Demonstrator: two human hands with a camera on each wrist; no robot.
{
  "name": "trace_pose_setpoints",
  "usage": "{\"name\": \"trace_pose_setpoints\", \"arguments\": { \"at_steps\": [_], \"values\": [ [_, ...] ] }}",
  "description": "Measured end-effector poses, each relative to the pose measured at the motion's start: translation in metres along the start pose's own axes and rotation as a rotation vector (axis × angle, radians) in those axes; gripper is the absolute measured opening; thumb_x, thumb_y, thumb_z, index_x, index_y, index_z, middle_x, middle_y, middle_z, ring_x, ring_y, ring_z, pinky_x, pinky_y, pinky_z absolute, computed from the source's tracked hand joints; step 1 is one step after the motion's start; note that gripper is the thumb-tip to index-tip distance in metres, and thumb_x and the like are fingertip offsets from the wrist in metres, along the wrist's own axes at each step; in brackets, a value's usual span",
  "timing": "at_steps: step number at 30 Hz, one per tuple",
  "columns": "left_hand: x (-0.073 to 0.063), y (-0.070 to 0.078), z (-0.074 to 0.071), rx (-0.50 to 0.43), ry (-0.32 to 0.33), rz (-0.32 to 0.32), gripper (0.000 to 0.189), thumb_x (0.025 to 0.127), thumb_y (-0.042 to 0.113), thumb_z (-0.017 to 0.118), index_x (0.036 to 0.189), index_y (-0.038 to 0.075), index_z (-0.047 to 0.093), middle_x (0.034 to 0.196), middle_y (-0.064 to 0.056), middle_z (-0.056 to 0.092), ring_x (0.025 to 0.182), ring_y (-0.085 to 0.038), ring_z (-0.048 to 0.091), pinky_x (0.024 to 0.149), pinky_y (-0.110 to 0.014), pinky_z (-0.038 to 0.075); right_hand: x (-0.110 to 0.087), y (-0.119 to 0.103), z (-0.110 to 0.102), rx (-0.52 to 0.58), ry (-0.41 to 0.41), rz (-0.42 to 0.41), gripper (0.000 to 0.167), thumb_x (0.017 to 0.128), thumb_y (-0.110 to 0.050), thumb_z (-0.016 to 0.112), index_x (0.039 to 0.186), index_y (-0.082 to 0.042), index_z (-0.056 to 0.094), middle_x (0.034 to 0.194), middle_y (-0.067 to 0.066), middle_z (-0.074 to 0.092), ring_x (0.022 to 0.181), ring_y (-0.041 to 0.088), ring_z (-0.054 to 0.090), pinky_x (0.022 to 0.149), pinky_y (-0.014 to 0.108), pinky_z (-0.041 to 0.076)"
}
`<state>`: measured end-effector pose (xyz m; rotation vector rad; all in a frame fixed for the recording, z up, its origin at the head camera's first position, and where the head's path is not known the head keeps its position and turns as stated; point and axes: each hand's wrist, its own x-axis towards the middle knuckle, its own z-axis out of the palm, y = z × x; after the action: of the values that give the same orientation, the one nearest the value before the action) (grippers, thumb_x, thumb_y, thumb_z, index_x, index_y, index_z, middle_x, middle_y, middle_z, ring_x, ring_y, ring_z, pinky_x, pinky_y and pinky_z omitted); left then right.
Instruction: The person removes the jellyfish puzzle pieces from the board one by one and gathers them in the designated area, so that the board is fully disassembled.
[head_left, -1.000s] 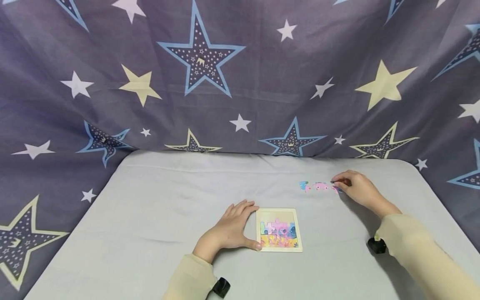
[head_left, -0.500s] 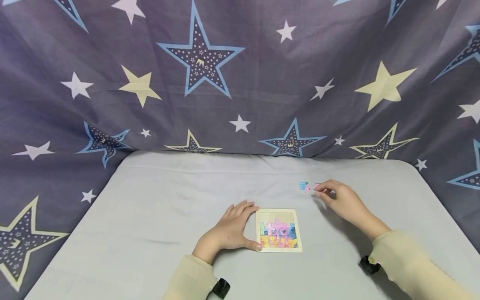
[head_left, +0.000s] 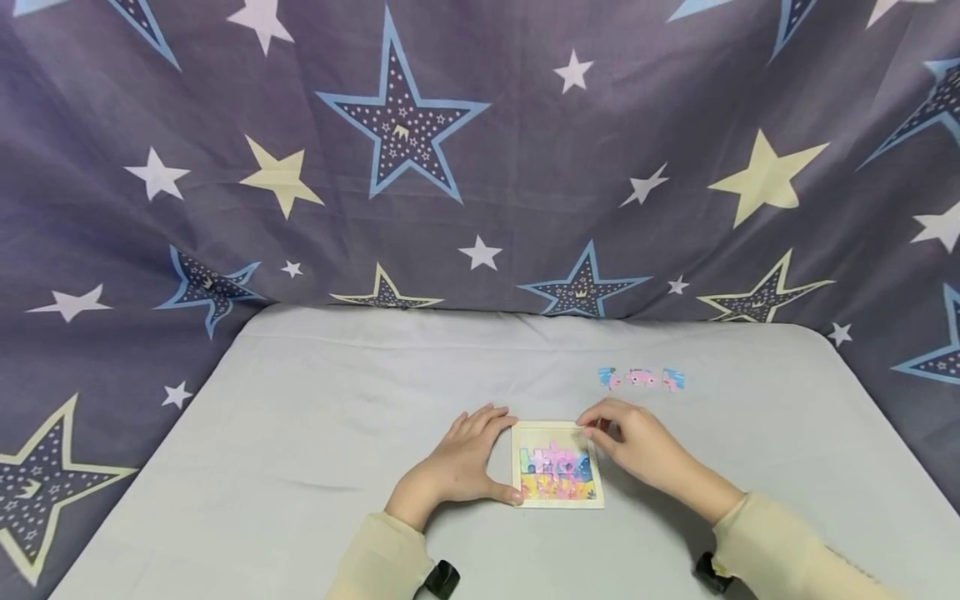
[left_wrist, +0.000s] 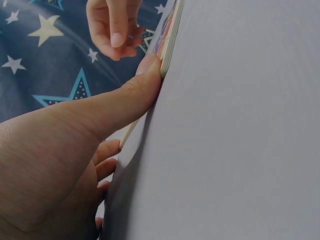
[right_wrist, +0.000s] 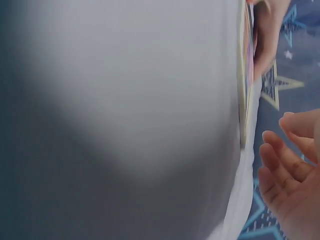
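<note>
A small square tray puzzle (head_left: 555, 503) with a pale frame lies on the table. Its lower part is filled with pink, blue and yellow pieces, and its upper strip is bare. My left hand (head_left: 457, 462) rests at the tray's left side, thumb on the lower left corner and fingertips by the upper left. My right hand (head_left: 637, 437) is over the upper right corner, fingers loosely bent. The right wrist view shows the right fingertips (right_wrist: 270, 137) with no piece visible between them. Three loose puzzle pieces (head_left: 642, 377) lie in a row farther back.
A light grey cloth covers the table (head_left: 337, 400). Behind it hangs a dark curtain (head_left: 510, 167) with a star print. Each wrist carries a black device (head_left: 442, 578) close to the tabletop.
My right hand has moved from the loose pieces leftward and nearer to the tray's upper right corner, uncovering the row of three. The left hand and tray have stayed in place.
</note>
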<state>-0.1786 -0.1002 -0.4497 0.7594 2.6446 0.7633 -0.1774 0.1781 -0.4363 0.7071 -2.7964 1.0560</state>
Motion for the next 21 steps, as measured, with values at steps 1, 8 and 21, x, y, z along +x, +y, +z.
{"name": "trace_pose_setpoints", "arguments": {
  "at_steps": [1, 8, 21],
  "values": [
    [0.000, 0.000, 0.000, -0.006, -0.001, -0.002, 0.104, 0.069, 0.053, 0.085, 0.150, 0.010, 0.037, 0.159, -0.010, 0.029, 0.149, -0.031, 0.015, 0.121, -0.053, 0.006, 0.000, -0.004, 0.002, 0.012, -0.017, -0.002, 0.012, 0.089, -0.007, 0.072, 0.099, -0.013, 0.073, 0.088, -0.012, 0.063, 0.075, 0.004, 0.054, 0.064, 0.025, 0.050],
    [0.000, 0.001, -0.002, -0.006, -0.007, -0.012, 0.104, 0.069, 0.055, 0.084, 0.151, 0.012, 0.037, 0.159, -0.009, 0.028, 0.150, -0.030, 0.016, 0.121, -0.051, 0.006, 0.000, -0.022, 0.017, 0.030, -0.111, -0.045, 0.013, 0.090, -0.006, 0.072, 0.099, -0.016, 0.071, 0.087, -0.014, 0.060, 0.074, 0.003, 0.052, 0.064, 0.022, 0.050],
    [0.001, -0.002, 0.000, 0.002, -0.001, 0.002, 0.103, 0.069, 0.056, 0.084, 0.151, 0.012, 0.037, 0.159, -0.009, 0.029, 0.150, -0.030, 0.015, 0.121, -0.051, 0.006, 0.005, -0.035, 0.035, -0.144, -0.140, -0.121, 0.019, 0.086, -0.010, 0.076, 0.104, -0.010, 0.069, 0.090, -0.006, 0.057, 0.073, 0.006, 0.050, 0.064, 0.026, 0.048]
  ]
}}
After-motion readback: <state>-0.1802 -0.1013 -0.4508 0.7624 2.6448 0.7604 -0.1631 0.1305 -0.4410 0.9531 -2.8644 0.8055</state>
